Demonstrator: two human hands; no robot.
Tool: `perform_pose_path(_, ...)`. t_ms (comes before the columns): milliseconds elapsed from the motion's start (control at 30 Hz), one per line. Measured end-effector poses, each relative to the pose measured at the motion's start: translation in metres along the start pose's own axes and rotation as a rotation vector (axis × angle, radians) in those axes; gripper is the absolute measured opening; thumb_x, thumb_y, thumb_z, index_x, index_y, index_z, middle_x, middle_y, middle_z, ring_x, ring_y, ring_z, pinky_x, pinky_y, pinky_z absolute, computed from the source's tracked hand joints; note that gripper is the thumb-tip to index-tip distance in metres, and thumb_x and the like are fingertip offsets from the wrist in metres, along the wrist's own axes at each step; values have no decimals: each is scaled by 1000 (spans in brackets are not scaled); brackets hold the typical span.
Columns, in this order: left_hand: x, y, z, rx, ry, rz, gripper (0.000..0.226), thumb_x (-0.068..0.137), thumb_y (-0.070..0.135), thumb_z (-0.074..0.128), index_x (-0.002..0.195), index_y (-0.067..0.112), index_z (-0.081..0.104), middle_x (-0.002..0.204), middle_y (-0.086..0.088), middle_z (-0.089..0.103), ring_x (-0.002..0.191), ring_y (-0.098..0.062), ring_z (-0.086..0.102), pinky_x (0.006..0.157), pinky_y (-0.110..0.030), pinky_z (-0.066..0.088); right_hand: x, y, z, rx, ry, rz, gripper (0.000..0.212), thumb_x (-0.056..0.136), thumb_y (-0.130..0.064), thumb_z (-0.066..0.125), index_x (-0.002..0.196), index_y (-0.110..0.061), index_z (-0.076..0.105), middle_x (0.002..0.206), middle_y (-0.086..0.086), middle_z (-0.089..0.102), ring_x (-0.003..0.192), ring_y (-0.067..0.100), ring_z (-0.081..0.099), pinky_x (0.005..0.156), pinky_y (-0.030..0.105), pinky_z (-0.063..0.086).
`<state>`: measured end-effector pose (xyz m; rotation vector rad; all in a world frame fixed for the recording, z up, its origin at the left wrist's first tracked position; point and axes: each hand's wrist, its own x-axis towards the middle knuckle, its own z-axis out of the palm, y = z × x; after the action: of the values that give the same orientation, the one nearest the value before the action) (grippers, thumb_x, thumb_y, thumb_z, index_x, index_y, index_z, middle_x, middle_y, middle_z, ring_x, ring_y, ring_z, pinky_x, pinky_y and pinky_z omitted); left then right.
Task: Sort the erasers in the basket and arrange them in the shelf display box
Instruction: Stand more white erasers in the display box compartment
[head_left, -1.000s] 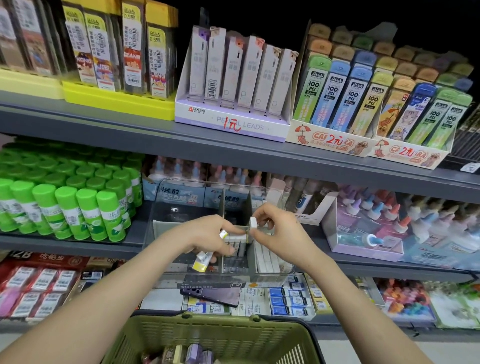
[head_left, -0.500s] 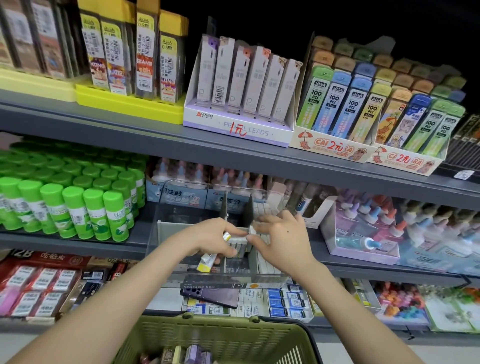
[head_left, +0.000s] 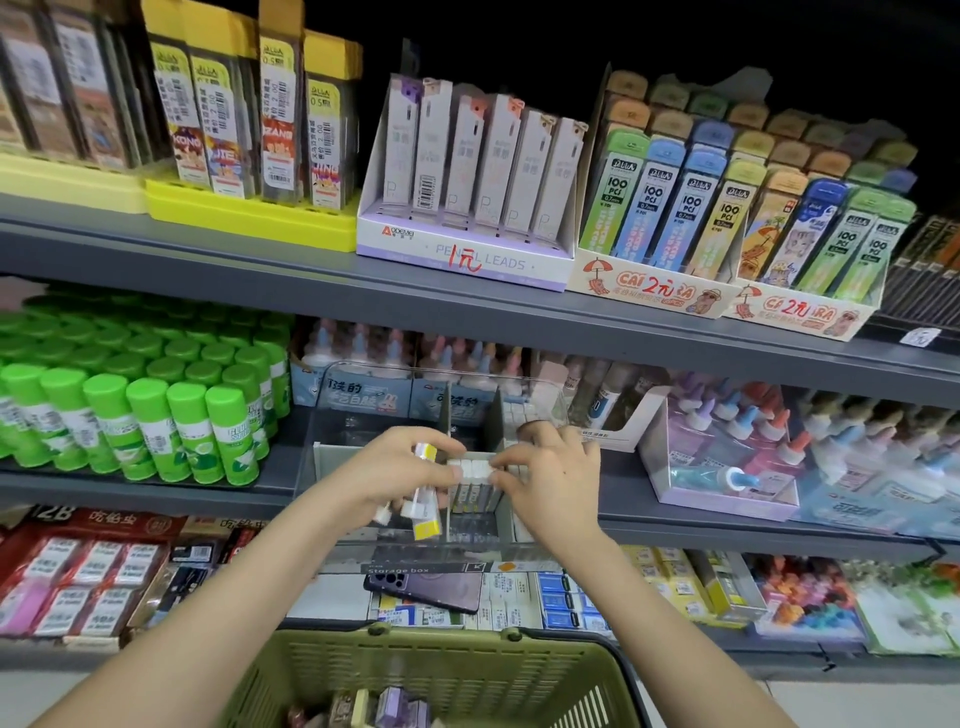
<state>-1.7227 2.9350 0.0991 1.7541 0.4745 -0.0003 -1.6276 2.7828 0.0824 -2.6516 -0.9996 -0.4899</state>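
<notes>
The olive-green slotted plastic basket (head_left: 447, 670) ran off the bottom edge; the small pastel erasers (head_left: 387, 706) inside were blurred.

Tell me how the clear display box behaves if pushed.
Probably stiff and light: the clear display box has thin plastic walls. Low and wide on the flat grey shelf, it should slide, not tip. The erasers inside likely add little weight.

There is only one view: a wide-angle camera worn on the head is looking forward and slightly down at the store shelves (head_left: 467, 306) from close range. The clear display box (head_left: 467, 551) is sitting near centre. The left forearm (head_left: 234, 597) is entering from 7 o'clock and the right forearm (head_left: 654, 597) from 5 o'clock, and the green basket (head_left: 441, 636) is filling the 6 o'clock edge.
</notes>
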Motion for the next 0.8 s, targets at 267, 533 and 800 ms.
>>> perform_pose_path(267,-25,-3,-2,-407,130,-46,17,83,4,65,95,16,68,82,-11,71,71,-19,66,45,-21,29,-33,-32,-42,903,-350,155,16,83,-31,70,95,-20,70,68,-11,64,66,-1,57,66,14,43)
perform_pose_path(533,-43,1,6,-561,223,-5,16,84,4,63,99,9,67,88,-10,74,81,-25,68,57,-28,39,-47,-36,-50,1239,-480,471,8,84,-3,67,91,-7,68,61,-3,67,56,8,58,53,18,46)
perform_pose_path(800,-67,5,18,-188,81,58,7,88,22,63,86,16,65,62,-2,64,51,-5,48,40,-16,25,-53,-33,-60,1373,-451,491,16,83,-7,69,96,0,62,74,13,69,59,12,61,51,20,46)
